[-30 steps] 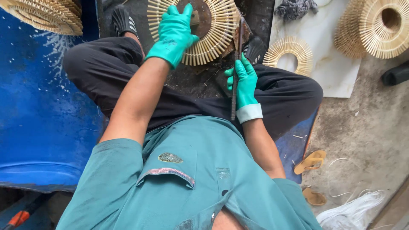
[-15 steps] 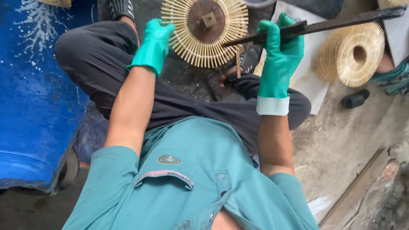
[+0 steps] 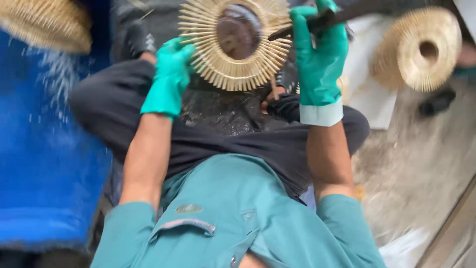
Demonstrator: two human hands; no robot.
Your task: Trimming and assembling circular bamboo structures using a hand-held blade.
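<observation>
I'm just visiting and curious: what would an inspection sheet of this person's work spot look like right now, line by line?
Surface: dark wet-looking ground in front of the seated person's crossed legs.
Job's things: round sunburst ring of pale bamboo sticks with a dark centre; long dark flat blade.
Clutter: finished pale bamboo ring on a white sheet at the right; another pale bamboo ring at upper left.
Hands: left hand in a green rubber glove, fingers at the sunburst ring's edge; right hand, gloved alike, grips the blade.
Cables: nothing seen.
Surroundings: big blue plastic drum at the left; grey dusty floor at the right.
</observation>
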